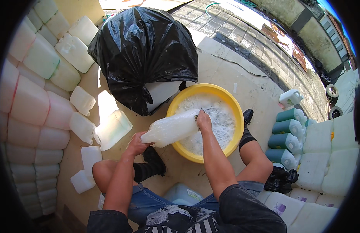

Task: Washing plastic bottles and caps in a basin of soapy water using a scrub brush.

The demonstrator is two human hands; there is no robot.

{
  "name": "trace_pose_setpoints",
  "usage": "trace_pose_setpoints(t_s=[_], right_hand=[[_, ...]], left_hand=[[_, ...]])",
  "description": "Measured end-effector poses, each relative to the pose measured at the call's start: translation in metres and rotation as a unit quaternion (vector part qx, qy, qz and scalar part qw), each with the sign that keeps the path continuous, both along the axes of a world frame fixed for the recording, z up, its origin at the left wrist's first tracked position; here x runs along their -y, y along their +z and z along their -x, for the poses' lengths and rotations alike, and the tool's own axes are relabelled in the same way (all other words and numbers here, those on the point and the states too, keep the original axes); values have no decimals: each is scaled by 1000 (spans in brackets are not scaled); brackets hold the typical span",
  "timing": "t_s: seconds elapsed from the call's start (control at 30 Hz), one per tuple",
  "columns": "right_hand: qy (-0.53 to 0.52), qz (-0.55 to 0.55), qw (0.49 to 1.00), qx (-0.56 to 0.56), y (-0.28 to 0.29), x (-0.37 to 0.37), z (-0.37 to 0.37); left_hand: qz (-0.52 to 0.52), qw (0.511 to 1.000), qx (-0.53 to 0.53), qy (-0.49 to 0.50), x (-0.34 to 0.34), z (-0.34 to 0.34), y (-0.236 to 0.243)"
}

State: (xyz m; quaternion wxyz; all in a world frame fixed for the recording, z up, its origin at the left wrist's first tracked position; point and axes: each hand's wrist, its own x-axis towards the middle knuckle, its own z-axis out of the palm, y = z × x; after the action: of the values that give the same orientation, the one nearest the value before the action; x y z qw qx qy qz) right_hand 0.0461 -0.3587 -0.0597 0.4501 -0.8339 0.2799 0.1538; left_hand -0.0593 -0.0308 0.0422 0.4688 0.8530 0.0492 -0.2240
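Note:
A whitish plastic jerrycan (170, 130), wet and streaked with suds, lies tilted between my hands, partly over a yellow basin (170, 112) of foamy water. My left hand (138, 144) is closed around its lower left end. At the opposite end, above the foam, my right hand (204, 121) is closed with its fingers against the jerrycan. Something small and dark shows at those fingertips; its kind is hidden. The basin stands on the floor between my legs, toward the right.
Stacked translucent jerrycans (30, 101) line the left side, with loose ones (114, 130) on the floor. A large black plastic bag (145, 50) sits beyond the basin. Green-filled jugs (286, 130) and white containers (314, 171) stand at right. Another container (182, 193) is between my thighs.

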Motion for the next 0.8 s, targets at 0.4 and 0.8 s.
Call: trace_pose_setpoints(t_s=[0.4, 0.8], right_hand=[[39, -30, 997, 67, 5, 13, 11], [102, 170, 972, 123, 58, -64, 92]], left_hand=[[32, 999, 0, -6, 3, 2, -9], [-5, 999, 34, -2, 0, -1, -2]])
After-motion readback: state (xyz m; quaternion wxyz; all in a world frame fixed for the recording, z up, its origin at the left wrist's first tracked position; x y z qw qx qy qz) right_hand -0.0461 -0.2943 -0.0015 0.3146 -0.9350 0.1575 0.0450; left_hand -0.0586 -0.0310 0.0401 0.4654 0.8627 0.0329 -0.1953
